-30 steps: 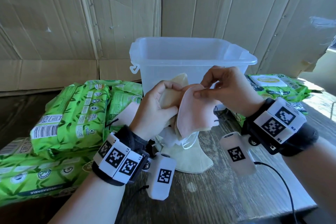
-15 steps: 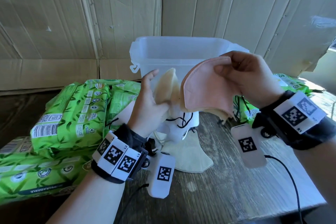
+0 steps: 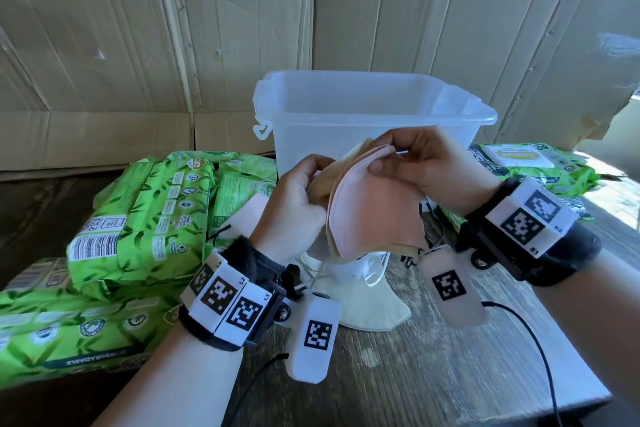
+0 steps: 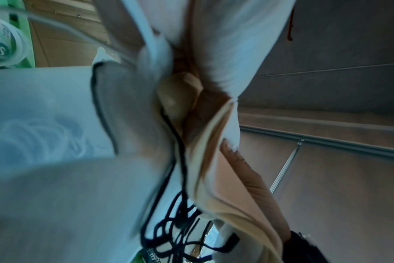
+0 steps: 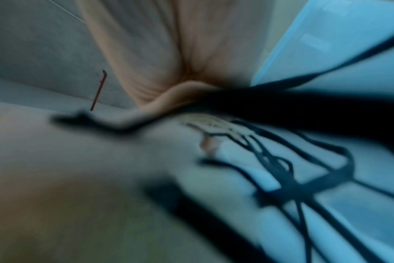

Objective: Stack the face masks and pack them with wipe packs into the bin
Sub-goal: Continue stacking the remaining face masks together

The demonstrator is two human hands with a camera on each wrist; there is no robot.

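Two hands up in front of the clear plastic bin [image 3: 346, 107], both on the same bunch of folded masks. My left hand [image 3: 294, 204] has its fingers [image 3: 313, 166] curled around the tan folded face mask [image 3: 320, 184] at the back of the bunch, gripping it. My right hand [image 3: 436, 173] pinches the pink folded face mask [image 3: 370, 215] at its top edge, thumb on the front face, laying it against the tan one. The pink mask touches the tan one and sits in front of it; a further tan edge pokes out below. Dark ear loops [image 4: 180, 231] hang tangled under the bunch in the left wrist view; the right wrist view is blurred, showing only pink fabric [image 5: 169, 53] and dark loops. One cream folded face mask [image 3: 370, 305] lies flat on the grey wooden desk [image 3: 433, 374] directly below the hands, with a white mask standing on it. Green wipe packs [image 3: 138, 218] are stacked on the left of the bin, with more green wipe packs [image 3: 540, 166] to its right. The bin stands upright behind the hands, and nothing shows through its wall. Cardboard sheets [image 3: 138, 45] line the back.
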